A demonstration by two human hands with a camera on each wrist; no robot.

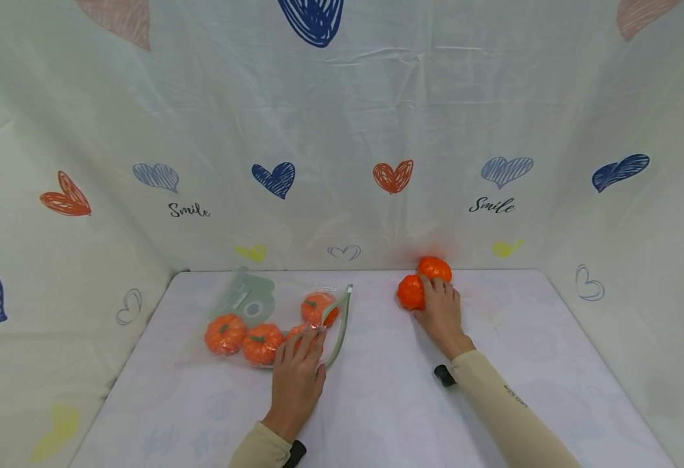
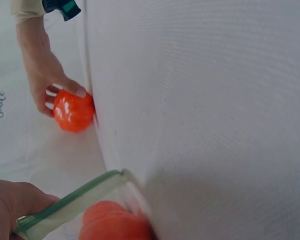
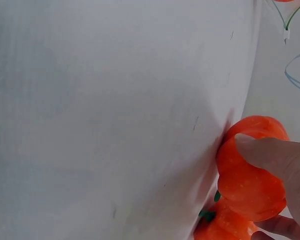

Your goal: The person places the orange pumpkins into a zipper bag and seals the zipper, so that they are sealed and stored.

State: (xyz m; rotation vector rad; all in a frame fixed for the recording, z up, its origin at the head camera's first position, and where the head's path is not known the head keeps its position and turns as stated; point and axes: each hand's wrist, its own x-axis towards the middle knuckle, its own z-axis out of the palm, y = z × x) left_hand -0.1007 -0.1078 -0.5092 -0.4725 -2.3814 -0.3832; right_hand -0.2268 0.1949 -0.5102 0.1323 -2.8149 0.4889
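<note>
A clear zip bag (image 1: 342,328) with a green zip edge lies on the left half of the table, with several orange toy pumpkins (image 1: 225,333) inside. My left hand (image 1: 298,377) reaches over its near side and pinches the bag by the green-edged mouth, as the left wrist view shows. At the table's back right, my right hand (image 1: 440,315) grips a loose orange pumpkin (image 3: 252,175), thumb on one side and fingers on the other. A second loose pumpkin (image 1: 434,268) sits right behind it, with its green stem showing in the right wrist view.
The white table (image 1: 389,403) has a back edge close behind the loose pumpkins. A white curtain (image 1: 330,130) printed with hearts hangs behind and along both sides. A green panel (image 1: 260,292) with a pale round mark shows on the bag's far part.
</note>
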